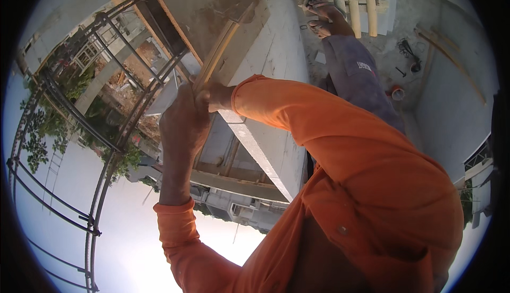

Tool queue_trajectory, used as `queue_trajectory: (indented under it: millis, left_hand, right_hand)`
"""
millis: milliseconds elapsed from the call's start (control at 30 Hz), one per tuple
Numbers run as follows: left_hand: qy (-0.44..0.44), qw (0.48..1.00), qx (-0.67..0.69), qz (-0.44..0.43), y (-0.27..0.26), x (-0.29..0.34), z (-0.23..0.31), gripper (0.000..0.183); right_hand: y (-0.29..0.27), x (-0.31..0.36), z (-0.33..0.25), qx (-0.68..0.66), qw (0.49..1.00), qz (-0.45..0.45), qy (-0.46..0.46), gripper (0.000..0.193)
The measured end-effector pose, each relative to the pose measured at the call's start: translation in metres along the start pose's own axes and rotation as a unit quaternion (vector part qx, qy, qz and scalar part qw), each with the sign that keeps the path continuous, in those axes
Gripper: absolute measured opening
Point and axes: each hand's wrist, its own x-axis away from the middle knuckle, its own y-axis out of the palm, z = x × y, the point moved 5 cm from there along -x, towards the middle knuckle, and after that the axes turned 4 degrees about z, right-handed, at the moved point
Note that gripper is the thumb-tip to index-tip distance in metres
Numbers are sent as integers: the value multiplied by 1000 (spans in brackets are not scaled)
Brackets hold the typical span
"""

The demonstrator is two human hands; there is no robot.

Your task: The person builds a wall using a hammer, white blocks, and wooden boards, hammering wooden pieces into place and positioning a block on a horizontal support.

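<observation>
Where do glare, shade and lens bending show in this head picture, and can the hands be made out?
Head view: glare washes out the sky toward the lower edge; the metal bars curve toward the picture's rim; shade fills the opening of the orange shirt; the left hand and right hand can be made out, close together.

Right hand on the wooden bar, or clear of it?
Touching: the head view shows the right hand against the near end of the wooden bar.

yellow-brown bar (218,55), orange shirt (366,160)
</observation>
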Motion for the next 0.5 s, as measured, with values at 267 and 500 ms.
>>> queue_trajectory:
  millis: [267,500]
  left_hand:
    - [-45,986,-123,-106,36,13,-39,30]
    - [-40,997,-46,-43,14,19,-18,34]
  right_hand:
    - [-5,-7,-46,258,917,-302,-29,14]
    - [-1,-14,-38,196,940,-273,54,13]
